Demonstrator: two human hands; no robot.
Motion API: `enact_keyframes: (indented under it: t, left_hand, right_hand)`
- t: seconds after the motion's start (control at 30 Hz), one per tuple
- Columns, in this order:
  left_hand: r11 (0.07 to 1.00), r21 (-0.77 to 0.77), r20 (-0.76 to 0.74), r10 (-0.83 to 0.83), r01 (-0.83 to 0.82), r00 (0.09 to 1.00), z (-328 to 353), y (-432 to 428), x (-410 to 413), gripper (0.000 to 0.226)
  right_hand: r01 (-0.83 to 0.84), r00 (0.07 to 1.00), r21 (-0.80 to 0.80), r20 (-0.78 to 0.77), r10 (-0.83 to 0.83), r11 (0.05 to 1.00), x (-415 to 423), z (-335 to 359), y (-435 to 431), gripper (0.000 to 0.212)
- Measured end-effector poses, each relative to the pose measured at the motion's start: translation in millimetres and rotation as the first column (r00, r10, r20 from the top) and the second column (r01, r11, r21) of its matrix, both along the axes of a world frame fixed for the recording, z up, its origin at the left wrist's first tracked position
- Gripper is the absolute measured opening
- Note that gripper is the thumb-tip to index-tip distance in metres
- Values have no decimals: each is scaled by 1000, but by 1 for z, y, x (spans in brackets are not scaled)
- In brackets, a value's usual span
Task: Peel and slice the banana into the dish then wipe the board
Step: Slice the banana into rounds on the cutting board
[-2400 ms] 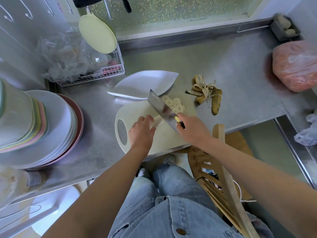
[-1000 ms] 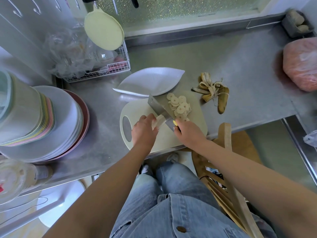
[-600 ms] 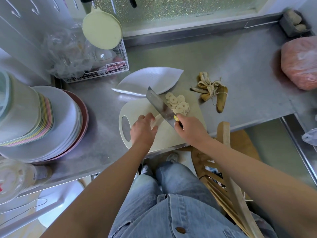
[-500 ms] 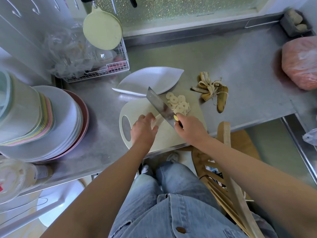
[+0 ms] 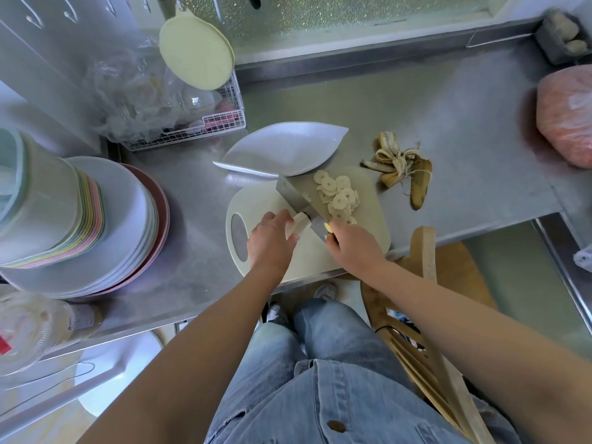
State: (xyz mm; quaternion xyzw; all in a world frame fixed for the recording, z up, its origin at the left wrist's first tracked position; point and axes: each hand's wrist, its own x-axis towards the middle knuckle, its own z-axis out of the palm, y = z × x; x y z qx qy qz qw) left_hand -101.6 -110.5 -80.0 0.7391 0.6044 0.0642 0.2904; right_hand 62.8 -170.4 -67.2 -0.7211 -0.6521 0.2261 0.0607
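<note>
Now-lowered cleaver (image 5: 296, 198) meets banana stub (image 5: 300, 224) pinched by left hand (image 5: 270, 243); right hand (image 5: 350, 243) grips cleaver.

We're not finding any readable txt, nos., brand marks or signs anywhere in view. We're only spotting a red patch (image 5: 4, 346) on the clear plastic container (image 5: 30, 326) lying at the near left of the counter. It's poss. a label, but it's too blurred and cut off at the edge for us to read.
</note>
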Motion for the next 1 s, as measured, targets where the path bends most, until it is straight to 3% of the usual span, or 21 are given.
enact_keyframes:
  t: [0.3,0.87,1.0]
  left_hand:
    - [1000,13,15,10,-10,1000,0,-1,1,22]
    - [1000,4,-5,11,-11,1000,3,-1,2,21]
    - [1000,-11,1,19,-19,1000,2,-2,0,22]
  right_hand:
    - [3,1000,115,-25,0,993,10,14,4,23]
    - [-42,999,-23,23,42,999,2,-1,3,21]
    - [-29,1000,10,5,29,1000,4,-2,-1,21]
